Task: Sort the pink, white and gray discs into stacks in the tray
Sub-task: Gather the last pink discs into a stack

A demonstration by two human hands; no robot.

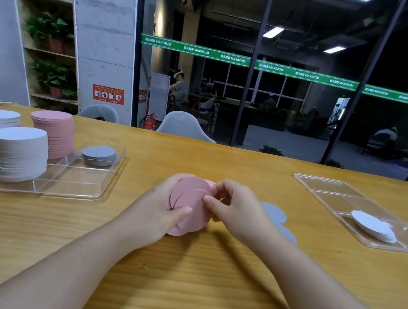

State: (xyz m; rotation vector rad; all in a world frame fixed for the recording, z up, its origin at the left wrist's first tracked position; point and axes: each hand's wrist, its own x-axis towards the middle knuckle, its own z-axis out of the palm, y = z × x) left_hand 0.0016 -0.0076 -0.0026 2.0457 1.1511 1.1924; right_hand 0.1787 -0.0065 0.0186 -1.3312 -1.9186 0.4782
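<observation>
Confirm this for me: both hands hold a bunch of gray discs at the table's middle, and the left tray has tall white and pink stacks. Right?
Not quite. The head view shows the discs gripped by the left hand and right hand are pink, not gray. The rest holds: the left tray does carry a tall white stack and a tall pink stack.

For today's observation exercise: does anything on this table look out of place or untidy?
Yes. Two gray discs lie loose on the table beside the right hand, outside either tray. The white stack in the right tray is slumped sideways, not squared.
</observation>
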